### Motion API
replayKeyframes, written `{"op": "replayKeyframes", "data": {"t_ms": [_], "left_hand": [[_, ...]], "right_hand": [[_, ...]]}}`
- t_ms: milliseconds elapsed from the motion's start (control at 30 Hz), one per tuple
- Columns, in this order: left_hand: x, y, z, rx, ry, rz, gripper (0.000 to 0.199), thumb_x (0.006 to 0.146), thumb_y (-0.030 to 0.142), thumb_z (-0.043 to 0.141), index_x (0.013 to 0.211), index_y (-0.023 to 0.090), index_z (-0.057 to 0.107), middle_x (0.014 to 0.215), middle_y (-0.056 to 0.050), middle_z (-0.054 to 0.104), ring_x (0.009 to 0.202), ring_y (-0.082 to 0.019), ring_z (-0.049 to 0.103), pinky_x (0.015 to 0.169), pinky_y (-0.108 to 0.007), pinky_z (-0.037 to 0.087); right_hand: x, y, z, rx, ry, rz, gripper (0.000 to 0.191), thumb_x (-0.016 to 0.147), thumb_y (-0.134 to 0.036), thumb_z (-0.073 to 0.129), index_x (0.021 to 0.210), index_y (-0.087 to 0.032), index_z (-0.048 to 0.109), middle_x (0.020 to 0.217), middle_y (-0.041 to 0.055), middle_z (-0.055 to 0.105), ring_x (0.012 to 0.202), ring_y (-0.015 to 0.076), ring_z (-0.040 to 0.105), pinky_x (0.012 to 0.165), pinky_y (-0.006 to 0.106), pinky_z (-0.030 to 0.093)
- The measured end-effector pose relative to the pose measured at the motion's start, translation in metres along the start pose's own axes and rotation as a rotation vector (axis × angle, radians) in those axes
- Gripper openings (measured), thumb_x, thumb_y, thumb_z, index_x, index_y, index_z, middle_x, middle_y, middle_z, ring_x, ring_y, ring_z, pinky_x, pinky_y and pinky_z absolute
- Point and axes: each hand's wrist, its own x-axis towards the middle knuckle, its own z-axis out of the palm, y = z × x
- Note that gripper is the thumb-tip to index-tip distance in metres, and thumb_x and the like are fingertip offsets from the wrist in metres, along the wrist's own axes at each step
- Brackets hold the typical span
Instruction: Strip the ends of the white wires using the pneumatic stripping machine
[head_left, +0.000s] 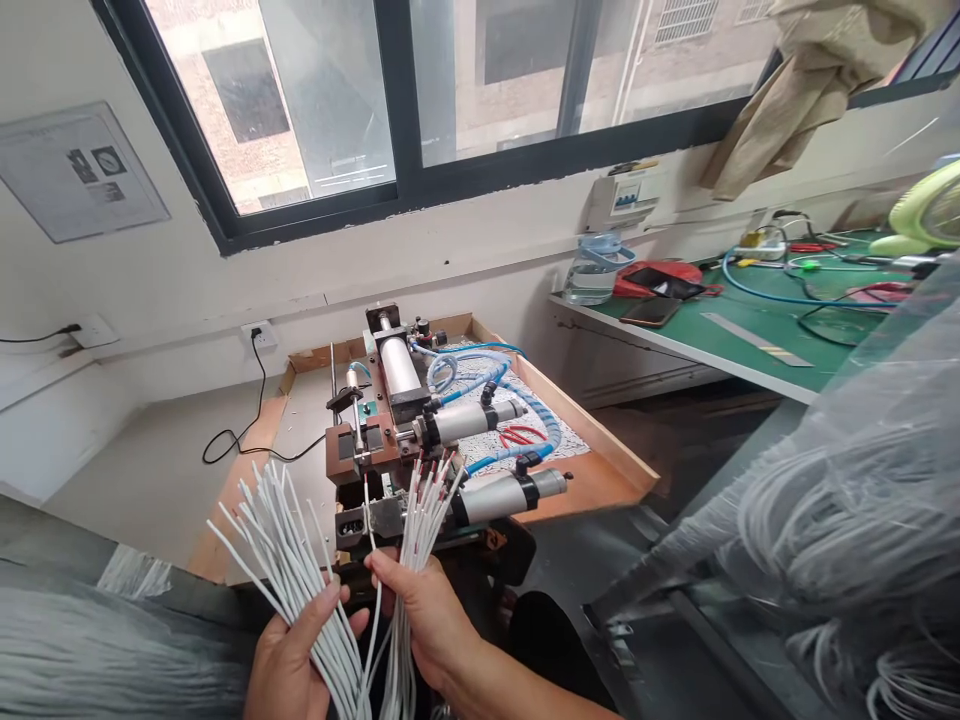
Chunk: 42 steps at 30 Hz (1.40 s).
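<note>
My left hand (pixel 300 640) is closed round a fanned bundle of white cables (pixel 281 545), their ends pointing up and to the left. My right hand (pixel 427 610) grips a second bundle of white cables (pixel 426 520), several with red tips. Between its thumb and forefinger a single white cable (pixel 371 520) is pinched, standing upright with its red end at the jaws of the pneumatic machine (pixel 360 455). Whether that end touches the jaws I cannot tell. Silver air cylinders (pixel 499 497) lie just beyond the right bundle.
A wooden-edged tray (pixel 592 430) surrounds the machine, with blue air hoses (pixel 544 415) inside. At right stands a green-topped table (pixel 712 345) with a water jug (pixel 592 270) and phone (pixel 651 312). Coiled cables in plastic (pixel 817 530) fill the right foreground; more white cables (pixel 112 640) lie at left.
</note>
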Motion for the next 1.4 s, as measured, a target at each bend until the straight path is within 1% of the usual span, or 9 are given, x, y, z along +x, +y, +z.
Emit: {"op": "replayKeyframes", "data": {"t_ms": [200,333,500,800,933,1133,1200,1300,1400], "left_hand": [[-0.001,-0.001,-0.001,-0.007,0.02,0.002,0.01,0.058,0.005,0.066,0.067,0.009,0.064,0.068,-0.005,0.065,0.067,-0.019,0.06,0.068,-0.045,0.051],[0.001,-0.001,0.0,-0.006,0.03,-0.004,0.01,0.057,0.005,0.067,0.066,0.009,0.063,0.065,-0.005,0.064,0.064,-0.018,0.059,0.066,-0.044,0.052],[0.005,-0.002,-0.001,0.016,0.005,-0.014,0.012,0.057,0.007,0.068,0.068,0.01,0.064,0.065,-0.005,0.065,0.065,-0.019,0.06,0.067,-0.042,0.052],[0.002,-0.002,0.006,0.018,0.01,-0.046,0.01,0.058,0.006,0.066,0.068,0.009,0.064,0.065,-0.008,0.066,0.063,-0.018,0.06,0.063,-0.035,0.051],[-0.001,-0.003,0.006,0.035,-0.003,-0.019,0.011,0.056,0.007,0.068,0.066,0.01,0.062,0.062,-0.008,0.065,0.059,-0.017,0.059,0.059,-0.034,0.05],[-0.01,-0.006,0.008,0.003,-0.162,0.101,0.017,0.055,0.017,0.071,0.069,0.013,0.063,0.042,0.004,0.047,0.042,-0.009,0.042,0.042,-0.024,0.038],[-0.013,-0.007,0.006,0.029,-0.172,0.157,0.016,0.058,0.019,0.069,0.072,0.013,0.063,0.051,0.001,0.054,0.046,-0.009,0.044,0.041,-0.023,0.036],[-0.018,-0.01,0.004,0.087,-0.188,0.235,0.018,0.059,0.02,0.069,0.075,0.013,0.064,0.078,-0.005,0.064,0.058,-0.011,0.051,0.041,-0.021,0.035],[-0.025,-0.013,0.0,0.114,-0.193,0.256,0.017,0.057,0.019,0.07,0.072,0.014,0.063,0.083,-0.008,0.065,0.067,-0.016,0.056,0.041,-0.022,0.034]], "right_hand": [[-0.005,0.005,-0.011,-0.08,-0.027,-0.069,0.022,0.06,-0.032,0.067,0.066,-0.011,0.062,0.051,-0.0026,0.05,0.051,0.009,0.04,0.053,0.022,0.032],[-0.002,0.005,-0.008,-0.034,0.037,-0.01,0.021,0.057,-0.03,0.067,0.062,-0.011,0.061,0.051,-0.0019,0.05,0.052,0.0102,0.042,0.054,0.023,0.032],[0.004,0.0,-0.001,0.049,0.043,0.053,0.019,0.053,-0.028,0.068,0.056,-0.011,0.06,0.047,-0.0023,0.048,0.048,0.0096,0.041,0.052,0.023,0.03],[0.004,-0.002,-0.003,0.034,0.018,0.007,0.02,0.051,-0.029,0.069,0.056,-0.011,0.061,0.047,-0.0015,0.049,0.046,0.0092,0.039,0.05,0.023,0.028],[0.003,-0.002,-0.01,-0.028,-0.072,-0.032,0.024,0.056,-0.034,0.069,0.059,-0.011,0.063,0.047,-0.002,0.048,0.046,0.0083,0.036,0.05,0.022,0.026],[-0.009,-0.006,-0.032,-0.15,-0.321,0.001,0.029,0.059,-0.04,0.067,0.061,-0.012,0.065,0.05,-0.0017,0.048,0.05,0.0092,0.038,0.053,0.022,0.025],[-0.016,-0.007,-0.041,-0.167,-0.39,0.039,0.028,0.061,-0.04,0.066,0.062,-0.012,0.065,0.05,-0.0014,0.049,0.05,0.0092,0.037,0.052,0.022,0.025],[-0.026,-0.006,-0.05,-0.182,-0.452,0.097,0.028,0.061,-0.04,0.066,0.062,-0.012,0.065,0.05,-0.0011,0.049,0.05,0.0092,0.037,0.052,0.022,0.024],[-0.037,-0.001,-0.057,-0.213,-0.501,0.16,0.028,0.06,-0.04,0.067,0.061,-0.012,0.065,0.049,-0.0008,0.049,0.049,0.0098,0.039,0.053,0.022,0.025]]}}
